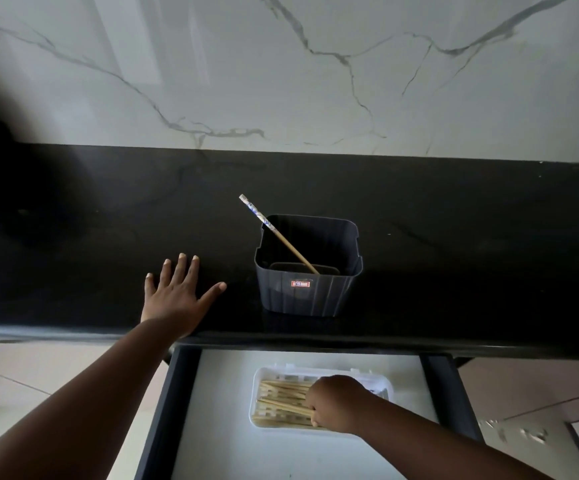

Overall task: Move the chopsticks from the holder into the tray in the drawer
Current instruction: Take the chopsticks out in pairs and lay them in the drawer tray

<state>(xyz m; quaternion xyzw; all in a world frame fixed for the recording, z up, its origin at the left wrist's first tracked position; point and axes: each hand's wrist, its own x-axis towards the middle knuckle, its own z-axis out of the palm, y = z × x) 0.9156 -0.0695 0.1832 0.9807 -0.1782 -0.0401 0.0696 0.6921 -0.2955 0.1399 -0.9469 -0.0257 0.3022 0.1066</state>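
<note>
A dark grey square holder (307, 296) stands on the black counter. One chopstick (277, 233) with a blue-patterned white top leans in it, tilted to the upper left. Below, in the open drawer (225, 427), a white slotted tray (264, 377) holds several wooden chopsticks (281, 398) lying side by side. My right hand (338, 405) is down in the tray with its fingers curled on the chopsticks' right ends. My left hand (179, 296) lies flat on the counter left of the holder, fingers spread, holding nothing.
The black counter (454, 254) runs the full width under a white marble wall (281, 71). The drawer has dark side rails (450, 396) and a white bottom. Light floor tiles (540, 403) show on both sides of the drawer.
</note>
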